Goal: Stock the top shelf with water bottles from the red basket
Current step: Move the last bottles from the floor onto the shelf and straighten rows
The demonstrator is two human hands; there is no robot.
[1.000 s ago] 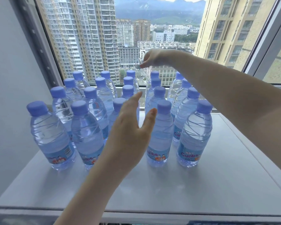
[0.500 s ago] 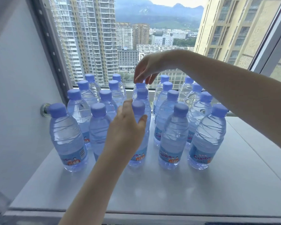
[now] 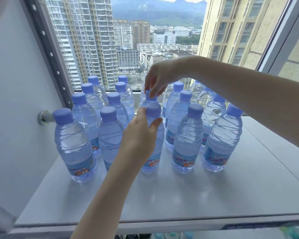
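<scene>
We were aligning rows: left hand (image 3: pixel 138 137) gripped the near middle bottle (image 3: pixel 154 159), right hand (image 3: pixel 160 76) pinched the cap (image 3: pixel 152 98) behind it. Next move likely needed gentle nudges, neighbours stood close.

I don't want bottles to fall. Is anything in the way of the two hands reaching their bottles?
Nothing visible is. The fingers of the right hand pinch the cap of a second-row bottle, and the left hand holds the front bottle right before it. Neighbour bottles stand close on both sides.

Bright window (image 3: pixel 145 40) backlight; wide-angle edges bend, blur.
</scene>
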